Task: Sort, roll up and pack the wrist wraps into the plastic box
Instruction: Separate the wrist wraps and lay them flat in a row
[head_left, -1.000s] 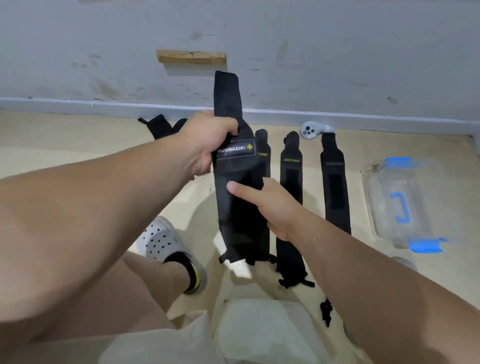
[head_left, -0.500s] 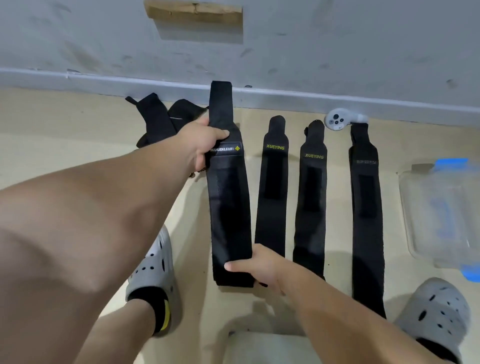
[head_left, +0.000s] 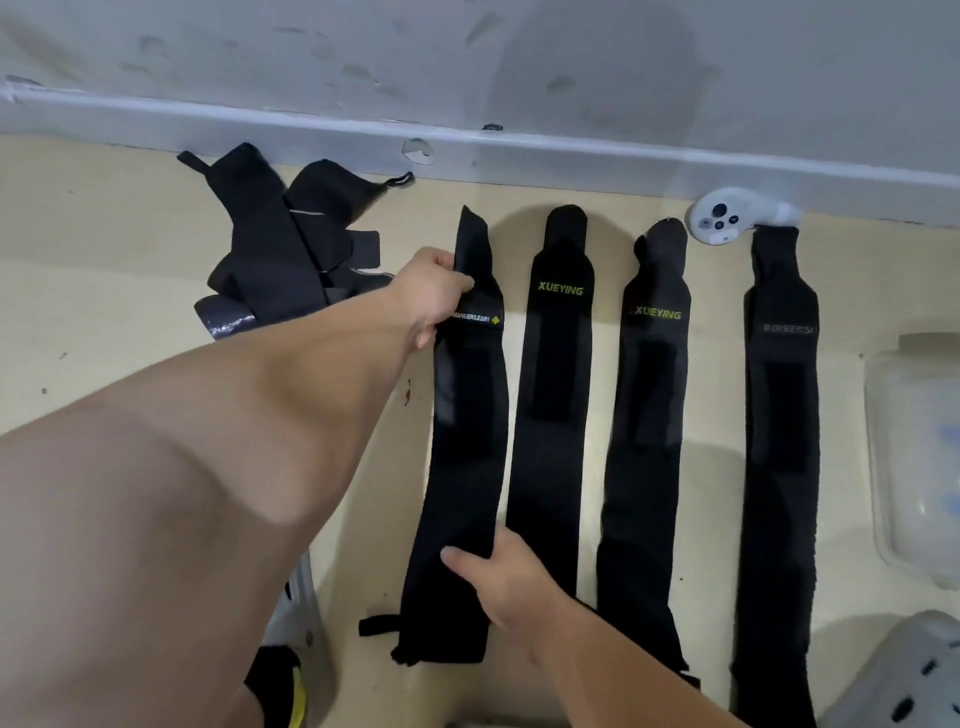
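Several long black wrist wraps lie side by side on the beige floor. My left hand (head_left: 434, 291) pinches the upper end of the leftmost wrap (head_left: 462, 457), just above its small yellow logo. My right hand (head_left: 498, 577) grips the same wrap near its lower end, thumb on top. To the right lie two wraps marked XUEYING (head_left: 553, 415) (head_left: 647, 457) and a wider, darker one (head_left: 779, 467). A tangled pile of black wraps (head_left: 291, 249) sits by the wall at the left. The clear plastic box (head_left: 914, 467) with blue parts stands at the right edge.
A white controller (head_left: 724, 221) lies against the grey skirting board at the top right. Grey perforated clogs show at the bottom right (head_left: 904, 680) and under my left arm (head_left: 296, 608). The wall runs along the top.
The wrap I held up in the air has come down flat on the floor as the leftmost of the row. My right hand slid from its middle to its lower end.
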